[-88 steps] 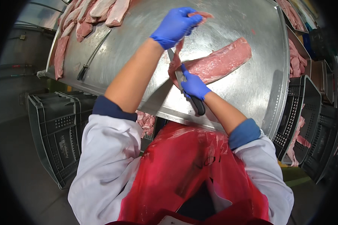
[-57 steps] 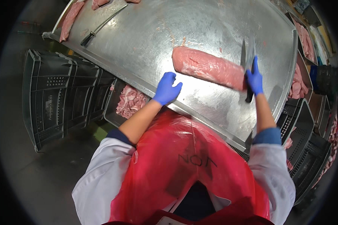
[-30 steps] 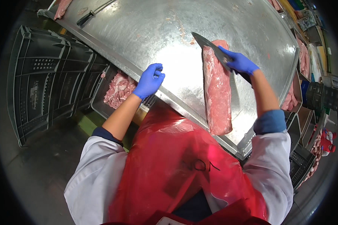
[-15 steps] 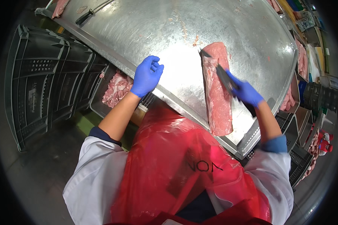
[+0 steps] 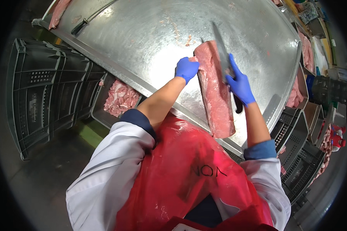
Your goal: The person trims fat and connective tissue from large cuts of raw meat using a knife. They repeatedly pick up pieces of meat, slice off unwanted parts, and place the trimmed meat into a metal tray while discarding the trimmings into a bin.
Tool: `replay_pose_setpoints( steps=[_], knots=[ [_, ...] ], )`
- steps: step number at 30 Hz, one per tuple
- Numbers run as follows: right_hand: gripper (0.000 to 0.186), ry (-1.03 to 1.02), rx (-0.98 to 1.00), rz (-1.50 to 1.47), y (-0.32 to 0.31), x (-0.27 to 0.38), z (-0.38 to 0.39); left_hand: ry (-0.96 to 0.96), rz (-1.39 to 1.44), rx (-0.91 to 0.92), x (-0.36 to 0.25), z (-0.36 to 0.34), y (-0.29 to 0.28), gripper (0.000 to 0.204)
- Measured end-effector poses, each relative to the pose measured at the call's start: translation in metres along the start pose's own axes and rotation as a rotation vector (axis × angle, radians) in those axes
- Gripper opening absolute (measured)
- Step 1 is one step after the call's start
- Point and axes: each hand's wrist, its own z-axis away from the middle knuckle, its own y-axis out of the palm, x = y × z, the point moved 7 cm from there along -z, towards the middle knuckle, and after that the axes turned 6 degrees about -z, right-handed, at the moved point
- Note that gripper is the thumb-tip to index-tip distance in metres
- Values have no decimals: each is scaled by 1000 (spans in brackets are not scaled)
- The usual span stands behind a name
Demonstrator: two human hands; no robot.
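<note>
A long pink meat loin (image 5: 216,111) lies lengthwise toward me on the steel table (image 5: 135,34). My left hand (image 5: 187,69), in a blue glove, pinches a pale flap of meat (image 5: 192,59) at the loin's upper left side. My right hand (image 5: 239,82), also gloved, is closed on a long knife (image 5: 221,46) with a black handle, its blade beside the loin's upper right side and pointing away from me. A honing steel (image 5: 80,25) lies at the far left, near a meat strip (image 5: 57,13).
Stacked dark crates (image 5: 54,77) stand left of the table. A bin of trimmings (image 5: 119,98) is below its near edge. Meat-filled containers (image 5: 295,94) and crates (image 5: 300,138) line the right. A person in red (image 5: 337,136) is at the far right.
My left hand has moved right onto the loin and closed on the meat flap. The knife has moved, its tip now farther up the table beside the loin.
</note>
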Motion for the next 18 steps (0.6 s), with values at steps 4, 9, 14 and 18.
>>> replay_pose_setpoints(
  steps=[4,9,14,18],
  knots=[
    [73,-135,182,443,48,-2,-57,-101,108,105,-31,24,-2,32],
    [75,20,430,632,20,-8,1,-140,-3,132,-35,14,-16,26],
    [75,-35,346,613,35,-4,8,95,-132,149,-39,-7,-8,24],
    [76,-3,287,650,59,6,-25,143,-182,86,-56,-4,-9,17]
  ],
)
